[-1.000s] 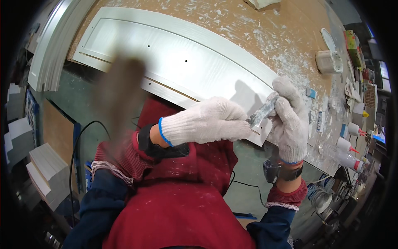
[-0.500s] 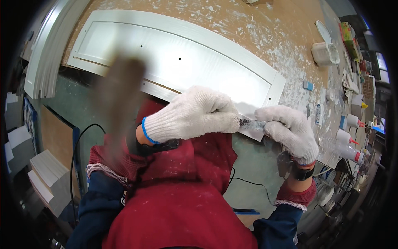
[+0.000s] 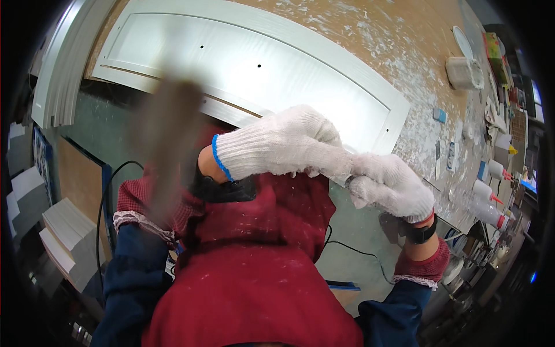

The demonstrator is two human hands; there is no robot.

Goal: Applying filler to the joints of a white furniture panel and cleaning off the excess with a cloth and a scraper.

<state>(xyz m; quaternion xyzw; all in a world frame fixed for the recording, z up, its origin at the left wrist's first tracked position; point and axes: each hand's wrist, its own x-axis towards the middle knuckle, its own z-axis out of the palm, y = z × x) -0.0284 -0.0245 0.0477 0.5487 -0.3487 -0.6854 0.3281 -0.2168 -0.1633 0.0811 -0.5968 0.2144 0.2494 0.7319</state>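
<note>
My left hand (image 3: pixel 289 141), in a white knit glove with a blue cuff edge, is closed with its thumb and fingers stretched toward the right. Its fingertips meet those of my right hand (image 3: pixel 393 185), also gloved in white and closed in a pinch. A short dark strip (image 3: pixel 348 180) is pinched between them; only a tiny dark bit shows, the rest is covered by the gloves. Just beyond my hands lies a long white panel (image 3: pixel 231 63) with a raised frame and small dark holes, flat on the workbench (image 3: pixel 399 43).
On the bench's right side are a white tub (image 3: pixel 464 73), a small blue block (image 3: pixel 440 115) and several red-tipped bottles (image 3: pixel 484 191). White boards (image 3: pixel 72 69) lean at the left. A black cable (image 3: pixel 364 253) trails below. A blurred brown shape (image 3: pixel 173 115) hangs close to the camera.
My hands have come together, and the dark, shiny strip that showed between them is now mostly covered by the fingers. The panel and bench sit slightly higher in view.
</note>
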